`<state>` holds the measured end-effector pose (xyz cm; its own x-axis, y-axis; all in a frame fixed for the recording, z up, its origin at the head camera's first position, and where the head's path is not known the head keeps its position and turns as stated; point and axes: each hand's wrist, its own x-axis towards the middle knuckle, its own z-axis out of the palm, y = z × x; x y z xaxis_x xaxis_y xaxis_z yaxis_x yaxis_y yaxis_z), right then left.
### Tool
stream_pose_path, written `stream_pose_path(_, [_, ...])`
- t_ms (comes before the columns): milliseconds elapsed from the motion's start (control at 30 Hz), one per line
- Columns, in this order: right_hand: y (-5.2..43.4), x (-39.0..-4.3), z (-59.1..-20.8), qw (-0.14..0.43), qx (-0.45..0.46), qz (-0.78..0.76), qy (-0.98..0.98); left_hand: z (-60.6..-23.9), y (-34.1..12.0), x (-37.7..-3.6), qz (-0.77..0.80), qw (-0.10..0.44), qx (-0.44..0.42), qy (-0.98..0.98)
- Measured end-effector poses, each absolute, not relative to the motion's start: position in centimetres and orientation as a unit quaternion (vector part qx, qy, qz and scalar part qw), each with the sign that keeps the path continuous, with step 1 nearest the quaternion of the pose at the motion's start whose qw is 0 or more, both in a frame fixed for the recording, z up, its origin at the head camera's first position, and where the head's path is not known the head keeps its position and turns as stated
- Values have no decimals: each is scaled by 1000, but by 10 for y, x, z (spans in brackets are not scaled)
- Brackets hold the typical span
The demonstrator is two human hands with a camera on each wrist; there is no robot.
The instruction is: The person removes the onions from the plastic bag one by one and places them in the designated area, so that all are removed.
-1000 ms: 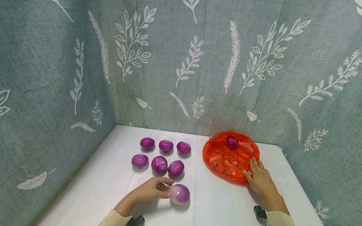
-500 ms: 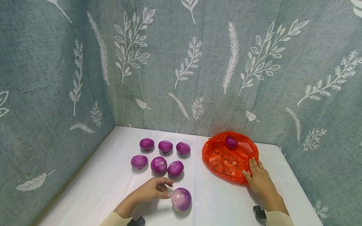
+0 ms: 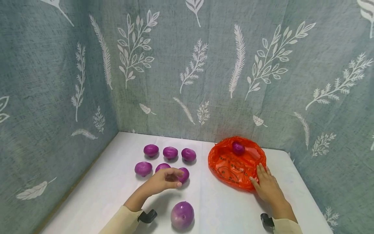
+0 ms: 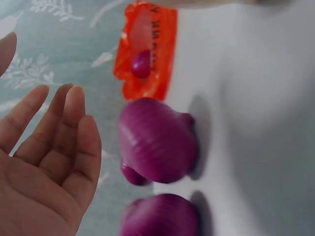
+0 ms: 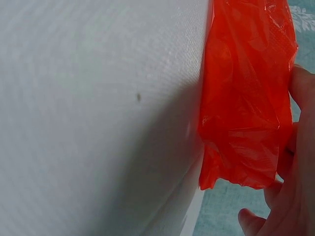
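Left hand (image 3: 165, 179) hovers open above onions (image 3: 183, 175); right hand (image 3: 267, 186) seemingly presses the bag (image 3: 233, 164) flat.

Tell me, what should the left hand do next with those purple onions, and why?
Probably close on the front right onion of the group. The left hand hovers open right over it, holding nothing, while the right hand rests on the edge of the orange bag, which has just one onion inside.
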<state>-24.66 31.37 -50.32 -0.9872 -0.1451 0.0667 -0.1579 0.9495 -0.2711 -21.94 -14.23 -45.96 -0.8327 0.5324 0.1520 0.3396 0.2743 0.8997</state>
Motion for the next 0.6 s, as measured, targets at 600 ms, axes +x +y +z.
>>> stream_pose_path(600, [313, -249, -504, 26, 72, 146, -986, -420, -70, -275, 497, 86, 330, 798])
